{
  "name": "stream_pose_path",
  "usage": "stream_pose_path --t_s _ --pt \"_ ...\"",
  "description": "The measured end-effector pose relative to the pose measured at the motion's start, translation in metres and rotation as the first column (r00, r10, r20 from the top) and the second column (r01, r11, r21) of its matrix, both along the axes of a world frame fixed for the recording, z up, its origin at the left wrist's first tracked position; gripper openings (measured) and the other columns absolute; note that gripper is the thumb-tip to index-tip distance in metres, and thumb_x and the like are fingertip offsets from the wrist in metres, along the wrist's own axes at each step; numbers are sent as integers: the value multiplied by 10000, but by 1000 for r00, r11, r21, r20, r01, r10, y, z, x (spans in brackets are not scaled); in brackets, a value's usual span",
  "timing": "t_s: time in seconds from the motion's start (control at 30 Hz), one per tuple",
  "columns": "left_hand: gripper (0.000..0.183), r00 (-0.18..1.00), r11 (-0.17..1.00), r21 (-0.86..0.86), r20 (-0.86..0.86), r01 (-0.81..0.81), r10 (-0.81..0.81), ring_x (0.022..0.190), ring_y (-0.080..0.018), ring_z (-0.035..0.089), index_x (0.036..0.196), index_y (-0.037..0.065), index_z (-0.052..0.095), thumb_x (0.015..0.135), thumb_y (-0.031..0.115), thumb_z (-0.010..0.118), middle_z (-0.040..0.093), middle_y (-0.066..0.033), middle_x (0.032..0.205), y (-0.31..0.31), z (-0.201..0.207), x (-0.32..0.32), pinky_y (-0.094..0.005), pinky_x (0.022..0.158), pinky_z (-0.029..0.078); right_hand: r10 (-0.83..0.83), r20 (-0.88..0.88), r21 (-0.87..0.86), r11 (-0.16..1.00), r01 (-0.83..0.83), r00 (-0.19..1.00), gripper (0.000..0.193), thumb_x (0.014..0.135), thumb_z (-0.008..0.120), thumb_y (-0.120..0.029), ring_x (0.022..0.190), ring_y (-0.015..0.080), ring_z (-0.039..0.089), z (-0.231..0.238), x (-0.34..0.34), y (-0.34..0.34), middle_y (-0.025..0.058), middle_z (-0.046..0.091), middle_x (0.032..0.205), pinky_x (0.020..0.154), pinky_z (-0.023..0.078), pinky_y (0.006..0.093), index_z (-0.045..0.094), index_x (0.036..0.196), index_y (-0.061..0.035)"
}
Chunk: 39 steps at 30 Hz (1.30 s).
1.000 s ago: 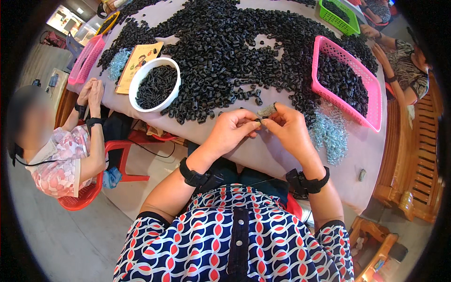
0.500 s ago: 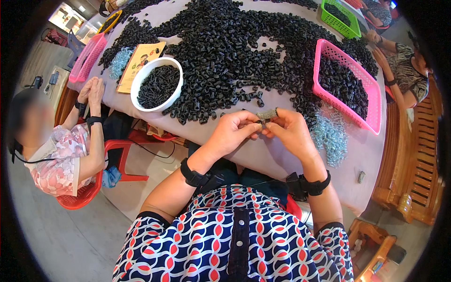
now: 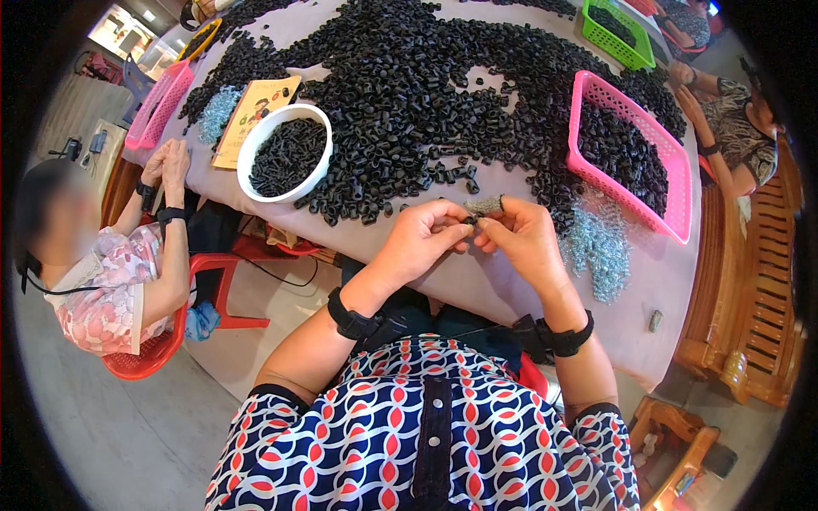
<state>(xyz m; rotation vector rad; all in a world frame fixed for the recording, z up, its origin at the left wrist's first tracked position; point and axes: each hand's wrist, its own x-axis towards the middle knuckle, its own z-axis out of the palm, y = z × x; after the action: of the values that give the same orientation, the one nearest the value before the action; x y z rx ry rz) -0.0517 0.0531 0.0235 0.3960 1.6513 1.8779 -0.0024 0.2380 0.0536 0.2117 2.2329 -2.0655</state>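
Observation:
In front of my body, above the near table edge, both hands meet with thumbs and fingertips pinched. My left hand (image 3: 426,238) is closed on a small black plastic piece (image 3: 470,220). My right hand (image 3: 527,243) is also closed, its thumb and fingertip pressing at the same piece; whether a second small part sits between them is hidden. A grey-green speckled bundle or wrap (image 3: 486,205) shows just behind the right fingertips. Past the hands spreads a large heap of small black plastic pieces (image 3: 383,111).
A white round bowl (image 3: 247,183) of slim black parts stands left, beside a yellow booklet (image 3: 228,145). At right are a pink basket (image 3: 682,196) of black pieces and a clear bluish pile of small parts (image 3: 601,264). Other people sit left and right.
My right hand and wrist have shifted slightly, and its fingertips sit a little closer to the left ones around the black piece. My left hand has hardly moved.

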Motion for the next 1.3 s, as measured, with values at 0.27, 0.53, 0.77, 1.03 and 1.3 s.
stream_pose_path --t_s 0.27,0.53,0.77,1.03,1.3 --pt "155 999 999 -37 -23 40 -41 792 -102 663 1079 -10 620 961 89 598 700 -72 950 0 -1 -1 -228 719 539 -13 -31 97 995 16 999 92 883 632 -45 682 111 652 2 3 -6 93 690 796 584 504 255 646 911 42" --pt "166 1000 1000 2 26 -5 5 775 -84 656 1070 5 634 978 133 584 705 -57 924 2 1 -2 -212 696 526 -89 -226 361 917 168 970 132 860 633 -59 603 245 632 -5 5 -17 176 615 729 550 476 333 571 811 48" --pt "152 995 997 77 97 -15 7 756 -87 655 1044 6 626 981 134 574 697 -53 914 12 9 3 -210 683 532 -123 -308 351 907 233 943 125 849 642 -52 709 278 623 2 12 -14 182 599 778 617 477 353 575 829 51" --pt "134 997 997 41 41 68 -70 755 -104 663 1031 -7 614 976 109 576 694 -66 921 13 6 1 -220 686 542 -44 -225 284 953 109 973 125 807 652 -33 697 294 620 -1 12 5 189 602 782 630 490 357 573 839 58" --pt "137 989 994 34 104 101 -104 766 -121 687 1056 -10 595 972 98 581 692 -73 918 11 10 6 -220 678 544 -88 -124 232 966 115 988 164 822 667 -65 674 180 651 -5 14 5 160 651 752 581 490 323 560 822 58"
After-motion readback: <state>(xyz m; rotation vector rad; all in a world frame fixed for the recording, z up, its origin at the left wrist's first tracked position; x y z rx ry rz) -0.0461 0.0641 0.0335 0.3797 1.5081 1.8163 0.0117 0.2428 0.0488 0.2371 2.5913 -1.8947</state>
